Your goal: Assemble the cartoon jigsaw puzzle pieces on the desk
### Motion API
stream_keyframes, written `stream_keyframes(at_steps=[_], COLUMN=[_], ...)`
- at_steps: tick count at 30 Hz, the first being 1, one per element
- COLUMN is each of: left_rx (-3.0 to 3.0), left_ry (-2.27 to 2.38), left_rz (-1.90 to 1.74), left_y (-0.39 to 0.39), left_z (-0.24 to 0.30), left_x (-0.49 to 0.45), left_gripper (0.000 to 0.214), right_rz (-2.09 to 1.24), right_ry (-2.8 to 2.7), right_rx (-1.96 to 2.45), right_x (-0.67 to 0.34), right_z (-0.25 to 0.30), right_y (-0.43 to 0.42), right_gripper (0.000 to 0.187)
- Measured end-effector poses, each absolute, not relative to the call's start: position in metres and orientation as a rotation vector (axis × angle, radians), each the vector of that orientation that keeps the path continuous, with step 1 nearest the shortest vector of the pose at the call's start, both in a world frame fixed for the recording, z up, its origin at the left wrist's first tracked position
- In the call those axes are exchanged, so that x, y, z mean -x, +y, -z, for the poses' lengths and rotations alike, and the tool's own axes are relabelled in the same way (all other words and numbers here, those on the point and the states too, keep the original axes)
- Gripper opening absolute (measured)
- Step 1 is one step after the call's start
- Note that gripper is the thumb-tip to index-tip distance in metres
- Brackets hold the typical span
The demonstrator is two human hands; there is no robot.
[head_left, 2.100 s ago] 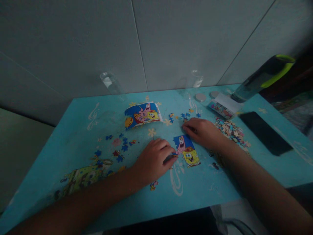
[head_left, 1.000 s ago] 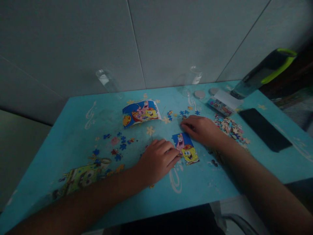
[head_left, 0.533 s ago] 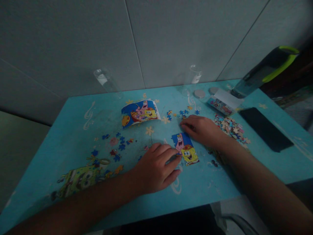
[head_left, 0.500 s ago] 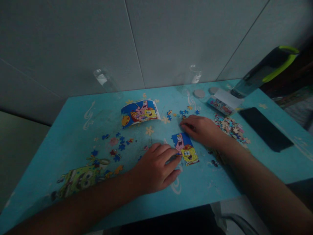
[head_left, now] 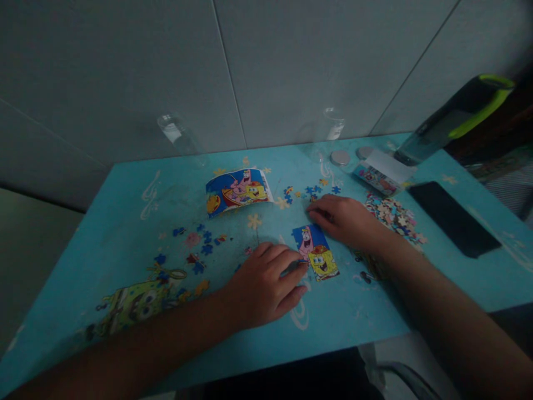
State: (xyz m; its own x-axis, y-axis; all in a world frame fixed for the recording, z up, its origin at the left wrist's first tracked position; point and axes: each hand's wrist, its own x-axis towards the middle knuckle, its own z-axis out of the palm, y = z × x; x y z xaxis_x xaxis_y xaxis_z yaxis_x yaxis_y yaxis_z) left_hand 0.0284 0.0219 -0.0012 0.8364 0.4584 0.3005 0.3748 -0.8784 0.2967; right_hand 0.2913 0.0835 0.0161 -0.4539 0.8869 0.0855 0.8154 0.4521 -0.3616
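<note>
A partly joined jigsaw puzzle [head_left: 318, 258] with a pink starfish and a yellow sponge character lies flat on the blue table [head_left: 275, 344]. At its left edge, my left hand [head_left: 270, 283] rests with fingers apart, the fingertips touching or just over the border. My right hand [head_left: 343, 219] lies above the puzzle's upper right corner, its fingers curled together. Whatever may be under those fingertips is hidden. Just beyond them are loose blue puzzle pieces [head_left: 314, 190]. More loose pieces [head_left: 207, 239] are scattered left of my left hand. A curled picture sheet [head_left: 237, 191] shows the same characters.
A heap of mixed puzzle pieces [head_left: 393, 216] sits beyond my right forearm, near a small box [head_left: 377, 180] and a dark phone-like slab [head_left: 453, 219]. Clear jars [head_left: 331, 130], metal lids [head_left: 340, 158] and a dark bottle [head_left: 449, 122] stand toward the back. A sponge-character picture [head_left: 137, 303] lies left.
The view has shifted very slightly. Both hands and the puzzle stay almost where they were.
</note>
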Motion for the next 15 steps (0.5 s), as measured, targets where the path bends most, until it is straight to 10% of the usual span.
stream_keyframes(at_steps=[15], left_rx=[-2.797], left_ry=[0.613], left_rz=[-0.539], left_y=[0.0229], left_z=[0.002], left_x=[-0.0295], left_gripper=[0.032], right_rz=[-0.413], right_ry=[-2.442], right_rx=[1.471], right_x=[-0.291], right_z=[-0.0169], right_y=[0.0833], right_gripper=[0.026])
